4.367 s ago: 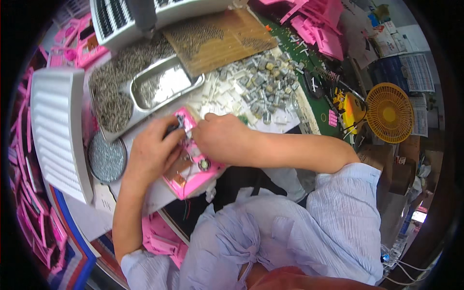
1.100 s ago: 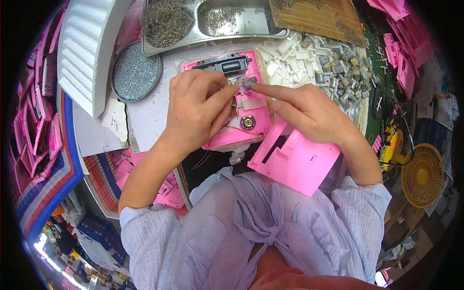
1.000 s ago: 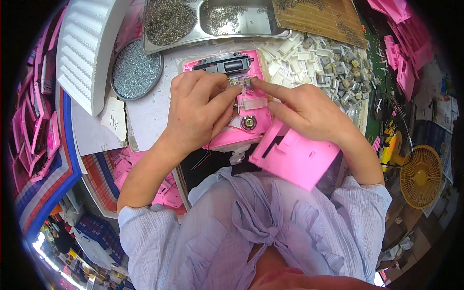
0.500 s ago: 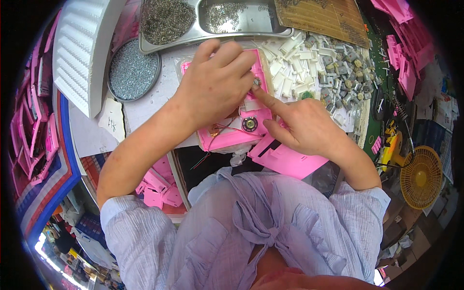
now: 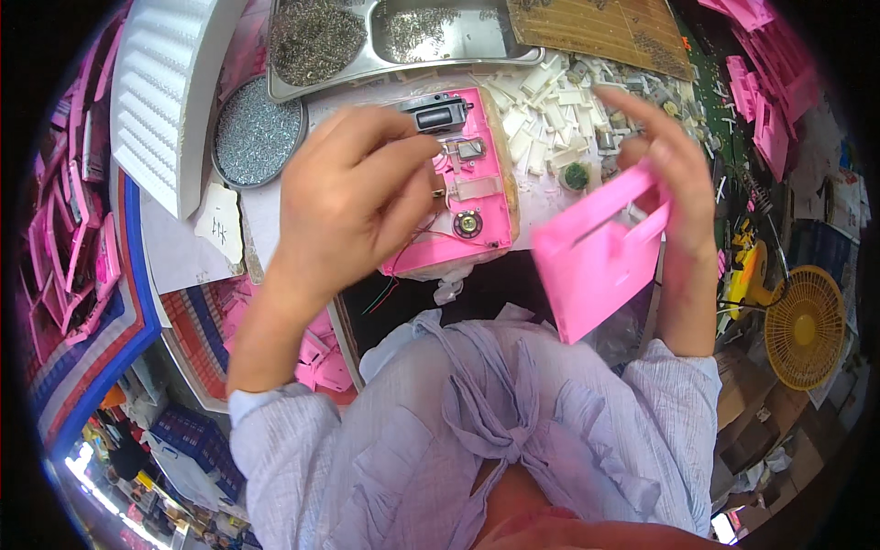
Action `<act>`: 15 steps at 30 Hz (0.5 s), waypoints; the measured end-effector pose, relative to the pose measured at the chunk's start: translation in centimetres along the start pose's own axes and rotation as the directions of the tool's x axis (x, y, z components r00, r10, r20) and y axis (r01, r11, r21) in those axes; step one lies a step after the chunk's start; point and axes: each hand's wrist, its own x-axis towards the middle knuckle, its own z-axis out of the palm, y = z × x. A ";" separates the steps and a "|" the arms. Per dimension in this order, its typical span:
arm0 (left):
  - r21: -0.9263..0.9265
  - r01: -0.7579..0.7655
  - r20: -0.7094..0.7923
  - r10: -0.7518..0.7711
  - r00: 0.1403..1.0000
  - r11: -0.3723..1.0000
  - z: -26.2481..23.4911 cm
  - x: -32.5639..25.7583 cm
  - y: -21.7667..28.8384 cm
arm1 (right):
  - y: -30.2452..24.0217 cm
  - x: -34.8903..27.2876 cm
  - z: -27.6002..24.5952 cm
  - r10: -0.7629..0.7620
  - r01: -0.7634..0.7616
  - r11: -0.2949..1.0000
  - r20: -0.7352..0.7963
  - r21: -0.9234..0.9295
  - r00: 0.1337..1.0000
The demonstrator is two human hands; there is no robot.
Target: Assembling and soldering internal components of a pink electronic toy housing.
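Observation:
A pink plastic housing (image 5: 490,119) lies in front of me on the work surface. Inside it sit a black part with a grey roller (image 5: 440,117), a small silver motor (image 5: 469,148), a clear strip (image 5: 478,188) and a round black speaker (image 5: 467,223) with thin wires. My left hand (image 5: 353,197) is over the housing's left side, thumb and fingers curled together; what they hold, if anything, is hidden. To the right, my right hand (image 5: 676,179) grips a pink plastic cover with cut-outs (image 5: 600,261), tilted in the air and slightly blurred.
Behind the housing stands a metal tray (image 5: 458,37) of small springs. A round dish of screws (image 5: 259,133) and a white foam block (image 5: 160,101) are at the left. White plastic parts (image 5: 550,110), a cardboard sheet (image 5: 605,32) and a yellow fan (image 5: 802,330) lie toward the right.
My right hand has left the housing and lifted the pink cover from beside it. My left hand has drawn back leftward and nearer, uncovering the motor and black part.

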 end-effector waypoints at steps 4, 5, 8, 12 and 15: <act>-0.702 0.346 0.115 -0.381 0.918 0.622 2.9 -3.2 2.8 | -0.7 2.9 1.4 -0.020 0.042 0.996 -0.253 0.081 0.967; -0.751 0.421 0.217 -0.412 0.885 0.508 3.1 -3.5 3.4 | -0.8 3.8 3.0 -0.028 0.050 0.996 -0.265 0.075 0.964; -0.778 0.417 0.151 -0.505 0.850 0.470 3.7 -4.3 3.8 | -0.7 5.4 5.4 -0.030 0.058 0.983 -0.158 0.177 0.987; -0.800 0.194 -0.237 -0.596 0.767 0.568 1.0 -7.1 0.7 | 2.7 5.9 5.7 -0.177 0.145 0.979 -0.244 -0.143 0.954; -0.773 0.154 -0.383 -0.647 0.659 0.615 -1.4 -9.4 -1.4 | 5.3 5.2 7.5 -0.245 0.129 0.844 -0.160 -0.521 0.956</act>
